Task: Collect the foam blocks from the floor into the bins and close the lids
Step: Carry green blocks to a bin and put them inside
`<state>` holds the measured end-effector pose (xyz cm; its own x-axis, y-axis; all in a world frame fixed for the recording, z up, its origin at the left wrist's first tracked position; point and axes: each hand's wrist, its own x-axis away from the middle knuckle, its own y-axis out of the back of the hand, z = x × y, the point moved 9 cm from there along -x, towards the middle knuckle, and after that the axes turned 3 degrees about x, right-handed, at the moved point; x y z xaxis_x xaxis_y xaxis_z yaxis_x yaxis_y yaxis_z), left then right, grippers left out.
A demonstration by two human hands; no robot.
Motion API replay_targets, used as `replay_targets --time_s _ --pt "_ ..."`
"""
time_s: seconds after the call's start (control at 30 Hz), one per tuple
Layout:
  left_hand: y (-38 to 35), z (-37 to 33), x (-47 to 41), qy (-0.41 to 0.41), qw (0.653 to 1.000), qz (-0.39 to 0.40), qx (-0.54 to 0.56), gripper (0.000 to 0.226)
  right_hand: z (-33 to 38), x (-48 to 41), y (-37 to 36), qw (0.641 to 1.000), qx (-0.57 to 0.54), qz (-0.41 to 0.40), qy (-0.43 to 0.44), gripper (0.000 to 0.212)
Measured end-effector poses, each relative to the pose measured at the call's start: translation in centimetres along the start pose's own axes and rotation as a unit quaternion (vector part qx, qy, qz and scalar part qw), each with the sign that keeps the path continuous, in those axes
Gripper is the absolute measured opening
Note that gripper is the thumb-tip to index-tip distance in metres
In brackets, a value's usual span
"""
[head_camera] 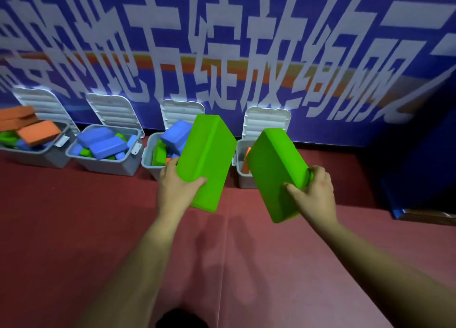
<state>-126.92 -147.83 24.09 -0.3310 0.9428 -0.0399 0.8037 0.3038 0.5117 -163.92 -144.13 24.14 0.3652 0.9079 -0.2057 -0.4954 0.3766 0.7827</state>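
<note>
Each of the hands grips a green foam block: the left hand (176,188) holds one block (206,160), the right hand (314,192) another (276,172). Both blocks are raised above the red floor (74,229), in front of four open grey bins (103,165) along the blue banner (246,44).

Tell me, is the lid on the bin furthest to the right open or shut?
Open. The white lid of the rightmost bin stands raised against the blue wall, and an orange block shows inside.

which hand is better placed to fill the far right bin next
Right, probably: the right hand holds its green block in front of the far right bin; the left hand holds the other block before the neighbouring bin.
</note>
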Motion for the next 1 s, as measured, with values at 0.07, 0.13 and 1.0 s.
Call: replay_targets --time_s 0.07,0.13,1.0 --pt "-1.6 -0.1 -2.5 0.006 1.0 -0.006 -0.015 0.086 0.0 -3.2 -1.3 1.0 -0.022 0.003 0.001 0.068" --pt "-3.7 -0.3 -5.5 0.01 1.0 -0.006 -0.022 0.085 -0.3 -6.3 -2.7 0.999 -0.04 0.004 -0.005 0.069" --pt "-52.7 -22.3 -35.8 -0.079 0.97 0.227 -0.024 0.082 -23.1 -43.8 -1.2 0.976 0.031 -0.07 -0.202 0.07"
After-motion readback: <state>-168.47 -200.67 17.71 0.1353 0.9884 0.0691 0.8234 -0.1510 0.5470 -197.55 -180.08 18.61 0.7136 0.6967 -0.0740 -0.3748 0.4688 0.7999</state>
